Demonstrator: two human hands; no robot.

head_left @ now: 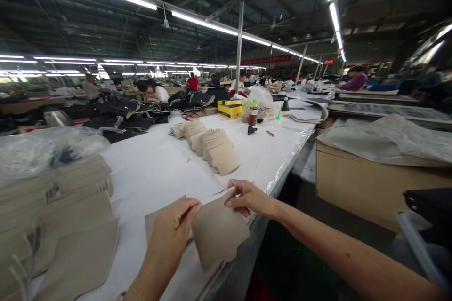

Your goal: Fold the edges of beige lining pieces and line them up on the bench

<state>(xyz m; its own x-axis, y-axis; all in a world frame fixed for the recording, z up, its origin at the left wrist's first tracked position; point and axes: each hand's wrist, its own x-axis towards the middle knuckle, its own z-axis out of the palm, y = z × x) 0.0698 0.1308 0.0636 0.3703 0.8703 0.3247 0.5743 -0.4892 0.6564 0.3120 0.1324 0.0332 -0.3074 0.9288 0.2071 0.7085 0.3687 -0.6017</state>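
Observation:
A beige piece [219, 230] with a notched lower edge is held up at the table's front edge. My right hand [247, 199] pinches its upper right corner between thumb and fingers. At its upper left corner, my left hand [176, 221] has its thumb and index finger pressed together on the piece. Another beige piece [151, 225] lies on the white table [141, 169], partly hidden behind my left hand. Beyond my hands, a fanned row of similar beige pieces [223, 157] rests on the table.
Larger beige panels [81, 254] and clear plastic [52, 148] lie at the left. Farther back are a yellow box [230, 109], a jar [253, 116] and black goods [130, 113]. A cardboard box [360, 183] stands right of the table. Several people sit in the background.

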